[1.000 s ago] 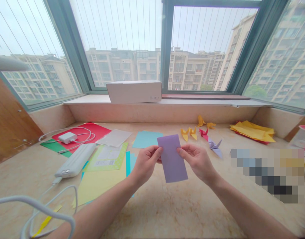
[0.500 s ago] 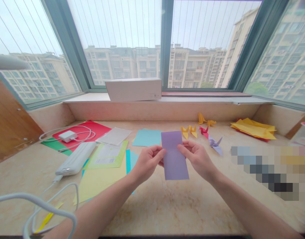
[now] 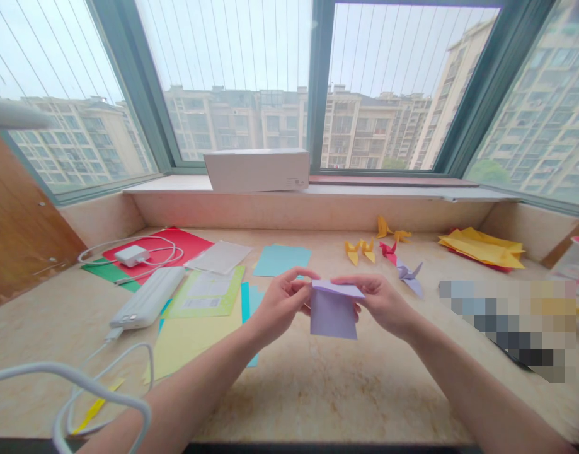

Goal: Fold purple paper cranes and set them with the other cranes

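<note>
Both hands hold a piece of purple paper (image 3: 333, 315) above the counter, its top part bent down toward me so that it looks shorter and nearly square. My left hand (image 3: 289, 296) grips the upper left edge, fingers closed around it. At the upper right corner, my right hand (image 3: 377, 299) pinches the bent flap, with some fingertips behind the sheet. Just beyond the right hand lies a folded purple paper crane (image 3: 409, 277). A red paper crane (image 3: 388, 252) and several yellow paper cranes (image 3: 367, 250) stand behind it.
Blue paper (image 3: 282, 260) lies behind my left hand. Leftward are a yellow-green packet (image 3: 206, 293), pale yellow paper (image 3: 194, 343), a white power bank (image 3: 147, 297), a charger (image 3: 132, 255) and looping cables. Yellow folded paper (image 3: 482, 247) sits at right. A white box (image 3: 257, 171) rests on the sill.
The purple paper was an upright flat strip; its top is now bent down toward me. My hands have shifted to its upper edge, the right one turning inward.
</note>
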Demonstrator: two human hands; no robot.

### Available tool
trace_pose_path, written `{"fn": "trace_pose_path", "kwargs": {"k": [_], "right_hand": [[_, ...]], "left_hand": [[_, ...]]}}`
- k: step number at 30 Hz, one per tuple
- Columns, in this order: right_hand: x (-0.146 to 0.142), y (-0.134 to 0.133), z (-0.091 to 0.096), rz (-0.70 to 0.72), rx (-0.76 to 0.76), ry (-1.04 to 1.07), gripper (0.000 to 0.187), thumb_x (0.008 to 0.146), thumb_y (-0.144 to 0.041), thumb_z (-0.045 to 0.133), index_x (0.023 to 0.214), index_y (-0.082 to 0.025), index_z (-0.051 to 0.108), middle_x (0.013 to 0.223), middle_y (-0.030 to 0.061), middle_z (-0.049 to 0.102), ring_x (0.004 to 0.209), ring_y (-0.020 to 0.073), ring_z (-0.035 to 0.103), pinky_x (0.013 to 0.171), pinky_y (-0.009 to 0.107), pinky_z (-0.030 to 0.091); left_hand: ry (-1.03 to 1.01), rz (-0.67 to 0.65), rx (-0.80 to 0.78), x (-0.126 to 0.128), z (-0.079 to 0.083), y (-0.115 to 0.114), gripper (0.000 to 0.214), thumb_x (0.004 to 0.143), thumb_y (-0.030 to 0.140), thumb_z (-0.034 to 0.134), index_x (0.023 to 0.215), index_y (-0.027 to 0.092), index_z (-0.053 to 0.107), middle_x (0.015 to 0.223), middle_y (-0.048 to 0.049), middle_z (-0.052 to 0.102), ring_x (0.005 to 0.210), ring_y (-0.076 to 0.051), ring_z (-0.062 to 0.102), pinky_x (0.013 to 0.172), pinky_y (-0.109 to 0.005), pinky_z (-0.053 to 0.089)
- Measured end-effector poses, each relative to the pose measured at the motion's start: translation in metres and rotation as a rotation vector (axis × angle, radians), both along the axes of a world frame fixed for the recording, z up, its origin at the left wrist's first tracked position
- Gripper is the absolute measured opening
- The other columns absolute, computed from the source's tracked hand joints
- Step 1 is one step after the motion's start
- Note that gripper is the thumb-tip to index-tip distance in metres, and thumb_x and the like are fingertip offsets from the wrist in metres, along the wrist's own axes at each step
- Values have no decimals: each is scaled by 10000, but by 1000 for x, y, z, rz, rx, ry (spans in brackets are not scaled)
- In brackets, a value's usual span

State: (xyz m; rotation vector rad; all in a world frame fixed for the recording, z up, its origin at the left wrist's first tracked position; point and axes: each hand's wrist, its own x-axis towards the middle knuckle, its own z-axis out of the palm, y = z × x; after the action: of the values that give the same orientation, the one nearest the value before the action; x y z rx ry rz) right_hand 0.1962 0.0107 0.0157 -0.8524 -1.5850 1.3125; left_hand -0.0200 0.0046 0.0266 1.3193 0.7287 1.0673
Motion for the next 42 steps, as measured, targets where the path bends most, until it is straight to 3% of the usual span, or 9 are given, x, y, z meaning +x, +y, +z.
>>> {"fn": "trace_pose_path", "kwargs": {"k": [6,13,18,23,27,31,34,39,42], "right_hand": [[0,-1,-3,41,154,0,259,803,-163,641,964,-262,819,850,50,707,618,121,574,530,245,481],[0,-1,-9,54,267,-14,301,853,-135,594,1008,-277,808,893,53,703,630,117,583,544,238,496],[2,0,-9,25,333,-58,269,880,-165,592,983,-282,811,884,52,713,642,130,591,556,255,500],[6,0,-9,-19,380,-135,280,898,-181,566,972,-289,813,932,58,727,650,135,593,554,264,493],[8,0,-9,-20,425,-191,289,901,-172,556,979,-284,811,984,68,742,757,166,658,599,268,519],[9,-1,-6,18,521,-273,343,915,-119,521,1011,-293,800,1009,53,744,865,173,691,731,284,540],[9,-2,-3,13,566,-317,349,932,-126,496,1000,-281,800,1009,56,742,861,170,692,729,277,539],[7,-4,-2,-91,489,-316,293,912,-181,553,1105,-249,763,1000,68,761,845,191,691,693,286,527],[3,-6,-1,-170,378,-300,393,834,-171,638,1216,-234,708,963,58,776,811,196,687,691,294,521]], "left_hand": [[9,78,-38,1,-1,-2,304,793,390,738,926,136,637,702,-25,698,586,-102,596,530,-183,465],[49,126,-42,0,0,1,313,804,428,727,858,124,676,726,-46,709,635,-134,644,575,-217,508],[46,101,-60,-1,0,-1,327,805,445,727,864,125,698,737,-54,711,648,-146,654,577,-224,515],[10,-5,-67,-2,-3,1,396,821,502,693,824,107,721,730,-81,718,640,-153,656,582,-230,513],[16,-51,-80,-4,-7,4,480,848,568,639,810,97,727,730,-103,724,623,-169,663,580,-256,522],[103,-22,-62,-3,-7,3,448,838,549,669,823,106,733,754,-89,724,672,-172,669,611,-259,532],[141,3,-69,-2,-4,2,406,830,513,691,860,111,734,794,-86,728,723,-180,673,633,-265,540],[142,27,-81,-2,-2,1,359,832,473,703,902,122,723,825,-70,714,756,-170,656,627,-246,532],[137,43,-79,-2,-3,2,361,819,477,710,876,120,717,808,-64,699,749,-171,646,624,-253,537]]}}
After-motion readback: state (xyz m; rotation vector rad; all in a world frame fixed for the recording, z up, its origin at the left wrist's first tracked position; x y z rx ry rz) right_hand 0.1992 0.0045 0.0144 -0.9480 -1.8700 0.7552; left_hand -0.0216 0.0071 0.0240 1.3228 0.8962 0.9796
